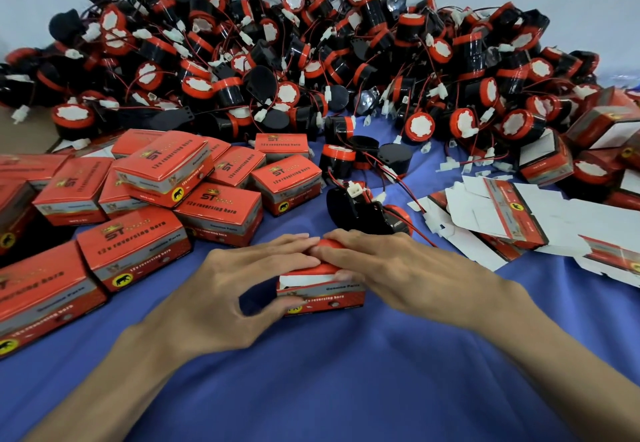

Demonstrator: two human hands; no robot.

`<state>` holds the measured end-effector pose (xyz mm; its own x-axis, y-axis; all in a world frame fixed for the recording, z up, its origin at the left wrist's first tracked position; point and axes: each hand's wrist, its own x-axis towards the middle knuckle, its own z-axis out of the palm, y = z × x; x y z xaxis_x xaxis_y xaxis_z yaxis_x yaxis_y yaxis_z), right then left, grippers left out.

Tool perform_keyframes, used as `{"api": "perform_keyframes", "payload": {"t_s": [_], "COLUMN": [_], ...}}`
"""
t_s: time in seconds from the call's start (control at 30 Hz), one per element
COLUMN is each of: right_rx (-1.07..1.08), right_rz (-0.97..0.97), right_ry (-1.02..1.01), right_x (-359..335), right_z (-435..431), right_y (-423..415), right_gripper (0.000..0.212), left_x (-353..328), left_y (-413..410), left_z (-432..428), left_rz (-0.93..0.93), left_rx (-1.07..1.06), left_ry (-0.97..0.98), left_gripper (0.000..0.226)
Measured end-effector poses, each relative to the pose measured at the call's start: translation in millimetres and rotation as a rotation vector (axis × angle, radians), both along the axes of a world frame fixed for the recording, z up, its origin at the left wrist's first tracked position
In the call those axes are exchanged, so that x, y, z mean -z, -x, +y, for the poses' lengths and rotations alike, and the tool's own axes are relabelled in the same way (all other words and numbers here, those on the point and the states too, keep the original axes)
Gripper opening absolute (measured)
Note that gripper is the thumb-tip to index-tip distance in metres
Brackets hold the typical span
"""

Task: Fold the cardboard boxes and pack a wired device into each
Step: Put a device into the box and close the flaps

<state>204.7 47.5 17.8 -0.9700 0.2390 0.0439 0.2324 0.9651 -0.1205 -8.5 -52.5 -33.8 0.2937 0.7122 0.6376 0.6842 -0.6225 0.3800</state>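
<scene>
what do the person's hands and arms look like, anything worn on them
Both are bare. The left hand and right hand carry no gloves or rings that show. The left forearm and right forearm are uncovered to the frame edge: no sleeves, watch or wristbands in view. The visible fingernails look plain and unpainted.

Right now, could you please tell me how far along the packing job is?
Done: several closed boxes are stacked at left. In hand: the left hand and right hand press down the lid of one box, not yet fully shut. Left: flat cartons at right and a big pile of wired devices behind.
</scene>
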Motion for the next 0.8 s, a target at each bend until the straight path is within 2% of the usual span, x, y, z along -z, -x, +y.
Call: {"api": "perform_keyframes", "payload": {"t_s": [0.1, 0.3, 0.43, 0.53, 0.67, 0.73, 0.8], "right_rx": [0.031, 0.042, 0.051, 0.029, 0.055, 0.083, 0.096], "right_rz": [-0.076, -0.053, 0.045, 0.204, 0.21, 0.246, 0.326], "right_ry": [-0.014, -0.02, 0.02, 0.033, 0.022, 0.09, 0.057], "right_x": [-0.2, 1.7, -2.7, -6.7, 11.1, 17.1, 21.7], "right_z": [0.7, 0.0, 0.7, -2.6, -9.7, -9.3, -10.5], "right_y": [-0.5, -1.0, -3.1, -1.4, -5.0, -9.3, -7.9], "right_gripper": [0.058, 0.045, 0.051, 0.033, 0.045, 0.044, 0.044], "left_x": [-0.8, -0.7, 0.0, 1.0, 2.3, 3.0, 2.4], "left_y": [0.3, 2.8, -0.3, 0.3, 1.6, 0.8, 0.5], "left_z": [0.9, -0.8, -2.2, -0.1, -0.6, -1.7, -1.7], "left_rz": [0.027, 0.02, -0.003, 0.007, -0.006, -0.002, -0.002], "left_rx": [0.008, 0.016, -0.009, -0.025, -0.029, -0.032, -0.044], "left_ry": [-0.008, 0.043, 0.09, 0.086, 0.032, 0.049, 0.066], "left_gripper": [0.043, 0.052, 0.06, 0.056, 0.046, 0.046, 0.045]}}
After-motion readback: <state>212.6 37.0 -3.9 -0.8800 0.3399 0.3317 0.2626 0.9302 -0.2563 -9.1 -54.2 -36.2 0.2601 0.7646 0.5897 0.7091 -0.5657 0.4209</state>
